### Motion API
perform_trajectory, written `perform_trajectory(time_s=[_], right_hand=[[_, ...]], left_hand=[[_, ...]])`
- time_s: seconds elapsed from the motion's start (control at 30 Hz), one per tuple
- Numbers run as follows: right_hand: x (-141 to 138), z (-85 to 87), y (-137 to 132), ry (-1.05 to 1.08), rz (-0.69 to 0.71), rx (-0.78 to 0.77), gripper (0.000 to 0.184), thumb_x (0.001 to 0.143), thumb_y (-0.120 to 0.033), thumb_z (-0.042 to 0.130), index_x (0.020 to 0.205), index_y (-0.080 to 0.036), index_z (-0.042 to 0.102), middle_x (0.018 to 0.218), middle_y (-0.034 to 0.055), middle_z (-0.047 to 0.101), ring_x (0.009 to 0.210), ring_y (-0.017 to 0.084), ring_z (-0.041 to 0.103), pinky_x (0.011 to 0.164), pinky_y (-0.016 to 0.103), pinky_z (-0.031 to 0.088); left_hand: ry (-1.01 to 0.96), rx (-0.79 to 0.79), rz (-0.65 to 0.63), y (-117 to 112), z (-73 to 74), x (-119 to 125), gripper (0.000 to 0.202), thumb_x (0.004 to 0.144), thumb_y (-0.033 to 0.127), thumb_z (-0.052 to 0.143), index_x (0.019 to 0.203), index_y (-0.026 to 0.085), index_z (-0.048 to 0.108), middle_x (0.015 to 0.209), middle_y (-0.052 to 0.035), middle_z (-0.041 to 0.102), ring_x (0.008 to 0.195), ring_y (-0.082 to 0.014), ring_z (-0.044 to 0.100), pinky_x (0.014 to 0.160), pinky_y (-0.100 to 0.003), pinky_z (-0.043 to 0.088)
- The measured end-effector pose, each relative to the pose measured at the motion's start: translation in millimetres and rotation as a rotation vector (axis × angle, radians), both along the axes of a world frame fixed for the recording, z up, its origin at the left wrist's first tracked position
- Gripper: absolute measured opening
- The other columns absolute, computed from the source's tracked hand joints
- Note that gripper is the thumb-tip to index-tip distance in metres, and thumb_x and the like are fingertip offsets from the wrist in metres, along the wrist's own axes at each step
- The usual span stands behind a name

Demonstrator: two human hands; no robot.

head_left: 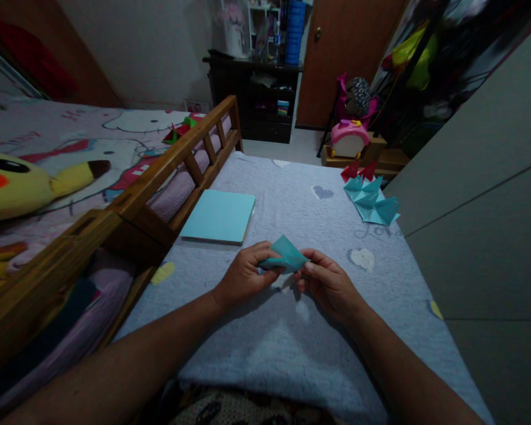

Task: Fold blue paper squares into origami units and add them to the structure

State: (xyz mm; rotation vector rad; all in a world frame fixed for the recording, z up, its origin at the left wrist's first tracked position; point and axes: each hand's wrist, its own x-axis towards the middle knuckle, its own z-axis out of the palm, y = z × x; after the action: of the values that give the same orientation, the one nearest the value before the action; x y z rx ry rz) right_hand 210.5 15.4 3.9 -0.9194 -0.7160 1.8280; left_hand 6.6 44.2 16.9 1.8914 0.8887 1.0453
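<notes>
A small folded teal paper piece (287, 255) is held between both hands just above the light blue bedsheet (292, 342). My left hand (244, 274) pinches its left end with curled fingers. My right hand (325, 282) grips its right end, thumb pressed on top. A stack of light blue square paper sheets (219, 216) lies on the bed to the left, beyond my left hand. Several finished folded paper shapes (370, 199), teal with two red ones behind, sit at the far right of the bed.
A wooden bed rail (159, 177) runs along the left. Beyond it lies a cartoon-print bed with a yellow plush toy (22, 183). A grey wardrobe wall (482, 195) stands on the right. A dark shelf unit (265, 100), a brown door and toys stand at the back.
</notes>
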Motion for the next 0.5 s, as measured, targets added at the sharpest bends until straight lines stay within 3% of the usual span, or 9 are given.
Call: perform_trajectory(time_s=[0.2,0.5], right_hand=[[1.3,1.3,0.9,0.003,0.008,-0.019,0.032,0.080,-0.047,0.075,0.093,-0.019,0.068,0.067,0.0015,0.067,0.054,0.013,0.059,0.049,0.023,0.050],[-2.7,1.0,1.1,-0.100,-0.026,-0.011,0.030,0.079,-0.044,0.078,0.080,-0.018,0.062,0.056,-0.0018,0.062,0.046,0.011,0.055,0.046,0.022,0.046]], left_hand=[[0.048,0.109,-0.031,2.6,-0.1,-4.9,0.007,0.088,0.016,0.065,0.086,0.019,0.071,0.083,-0.0017,0.064,0.077,-0.0140,0.060,0.070,-0.027,0.048],[0.072,0.159,-0.074,4.6,-2.1,-5.1,0.010,0.087,0.015,0.062,0.084,0.019,0.070,0.080,-0.0020,0.064,0.074,-0.0139,0.060,0.066,-0.026,0.049]])
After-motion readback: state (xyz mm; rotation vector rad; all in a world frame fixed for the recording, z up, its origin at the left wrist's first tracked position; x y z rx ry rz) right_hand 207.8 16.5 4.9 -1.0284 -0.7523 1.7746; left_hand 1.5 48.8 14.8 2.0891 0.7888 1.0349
